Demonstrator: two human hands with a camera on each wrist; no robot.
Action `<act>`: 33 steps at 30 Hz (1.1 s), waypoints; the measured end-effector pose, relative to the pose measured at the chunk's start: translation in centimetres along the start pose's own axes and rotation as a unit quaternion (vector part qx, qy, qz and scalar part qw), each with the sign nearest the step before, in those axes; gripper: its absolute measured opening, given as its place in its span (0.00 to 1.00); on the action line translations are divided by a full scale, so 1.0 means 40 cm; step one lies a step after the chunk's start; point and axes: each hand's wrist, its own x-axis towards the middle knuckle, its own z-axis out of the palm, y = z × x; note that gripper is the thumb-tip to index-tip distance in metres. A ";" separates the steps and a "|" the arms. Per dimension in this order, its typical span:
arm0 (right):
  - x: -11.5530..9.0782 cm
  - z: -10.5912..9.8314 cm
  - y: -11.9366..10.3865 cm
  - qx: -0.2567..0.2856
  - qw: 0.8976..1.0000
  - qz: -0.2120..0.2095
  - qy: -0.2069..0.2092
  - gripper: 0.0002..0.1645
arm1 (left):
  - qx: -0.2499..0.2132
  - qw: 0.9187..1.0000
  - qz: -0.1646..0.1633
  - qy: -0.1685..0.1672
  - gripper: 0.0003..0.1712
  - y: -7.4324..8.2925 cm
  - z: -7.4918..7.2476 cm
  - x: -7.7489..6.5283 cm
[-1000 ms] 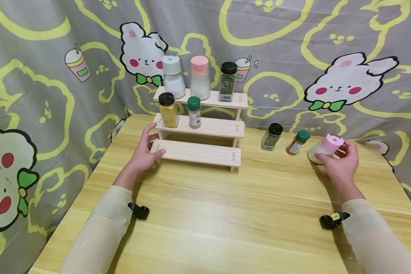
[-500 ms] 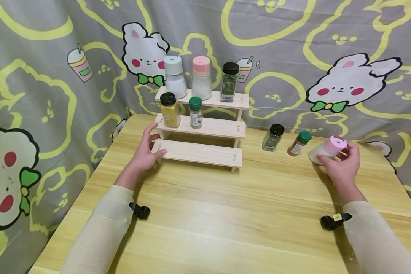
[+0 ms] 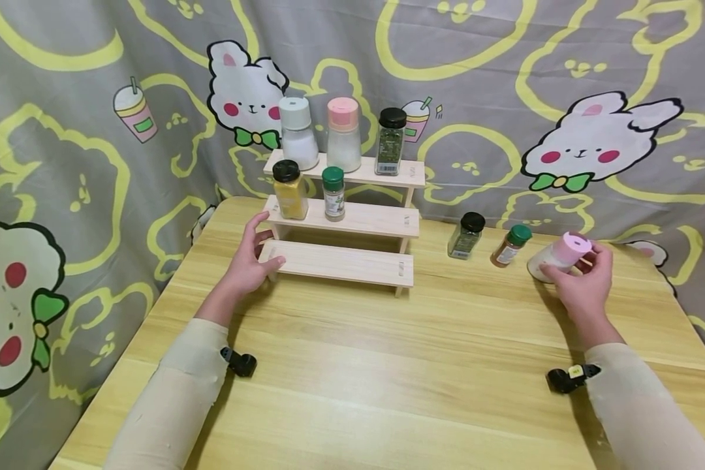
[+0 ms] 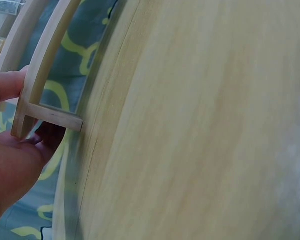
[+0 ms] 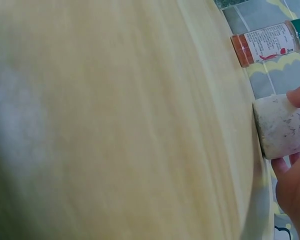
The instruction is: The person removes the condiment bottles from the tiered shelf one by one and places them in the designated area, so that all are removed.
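Observation:
My left hand grips the left end of a three-step wooden rack, thumb on the lowest step. In the left wrist view that hand curls round the end of the step. On the right, my right hand holds a pink-capped shaker round its body. The right wrist view shows the shaker's whitish, speckled lower part between thumb and fingers, its base at the tabletop. Beside it stand a green-capped jar of reddish spice and a black-capped jar of green herbs.
The top step bears a white-capped shaker, another pink-capped shaker and a black-capped herb jar. On the middle step are a yellow spice jar and a small green-capped jar. A patterned curtain hangs behind the table.
The head view shifts slightly and comes back. Both hands keep their holds, and the jars and rack stay where they are.

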 end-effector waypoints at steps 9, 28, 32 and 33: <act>-0.016 -0.005 -0.014 0.072 0.997 0.020 0.002 0.55 | 0.001 1.000 -0.002 0.004 0.54 0.004 0.001 -0.002; -0.074 -0.016 -0.005 0.146 0.988 0.030 0.031 0.55 | -0.011 1.000 -0.021 -0.010 0.52 0.075 0.009 -0.025; -0.088 -0.018 -0.005 0.152 0.988 0.023 0.035 0.54 | -0.013 1.000 -0.022 -0.010 0.52 0.076 0.009 -0.025; -0.091 -0.019 -0.006 0.152 0.988 0.021 0.035 0.54 | -0.012 1.000 -0.021 -0.010 0.52 0.076 0.009 -0.025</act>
